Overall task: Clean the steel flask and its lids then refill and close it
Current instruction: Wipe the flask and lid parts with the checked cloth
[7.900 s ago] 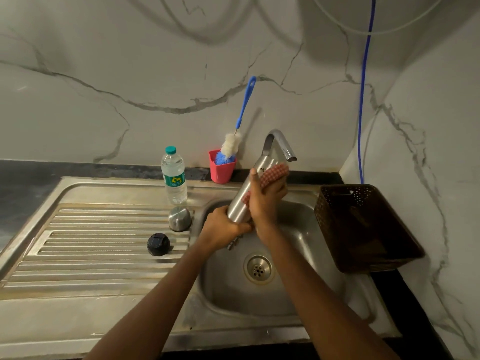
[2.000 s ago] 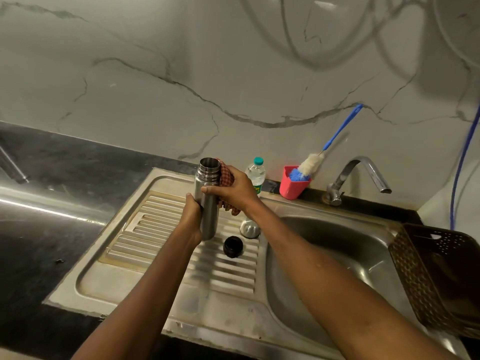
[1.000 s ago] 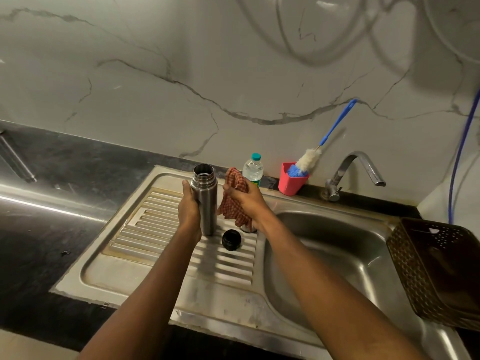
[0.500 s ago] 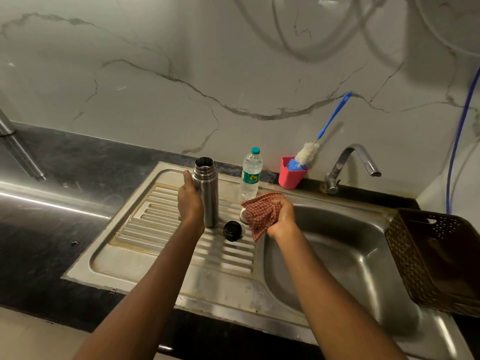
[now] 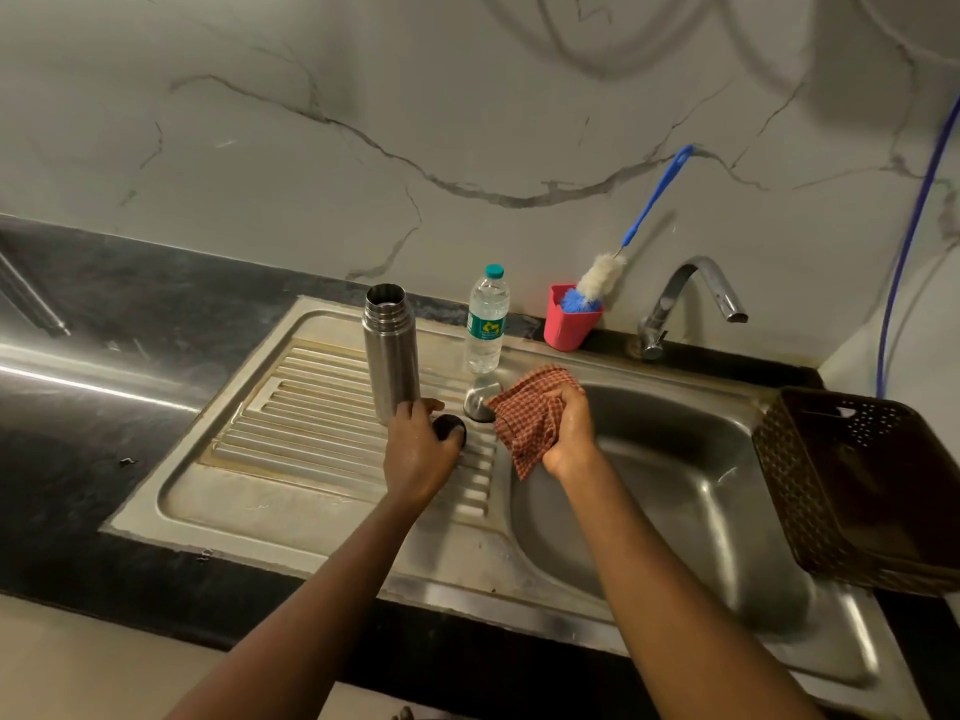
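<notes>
The open steel flask [image 5: 392, 350] stands upright on the ribbed drainboard [image 5: 311, 423], free of both hands. Just in front of it, my left hand [image 5: 418, 449] curls its fingers over the small black inner lid [image 5: 451, 426]. The steel cup lid [image 5: 480, 400] sits upside down to the right of the black lid. My right hand [image 5: 569, 433] grips a red checked cloth [image 5: 530, 418] at the sink's left edge, beside the steel lid.
A plastic water bottle [image 5: 487, 322] stands behind the steel lid. A red cup [image 5: 569, 319] with a blue-handled bottle brush [image 5: 618, 252] sits by the tap [image 5: 691, 298]. The sink basin [image 5: 675, 491] is at right, a brown perforated basket [image 5: 862, 485] beyond it.
My left hand let go of the flask, now standing on the drainboard, and moved down onto the black lid. My right hand with the cloth stays beside the steel lid.
</notes>
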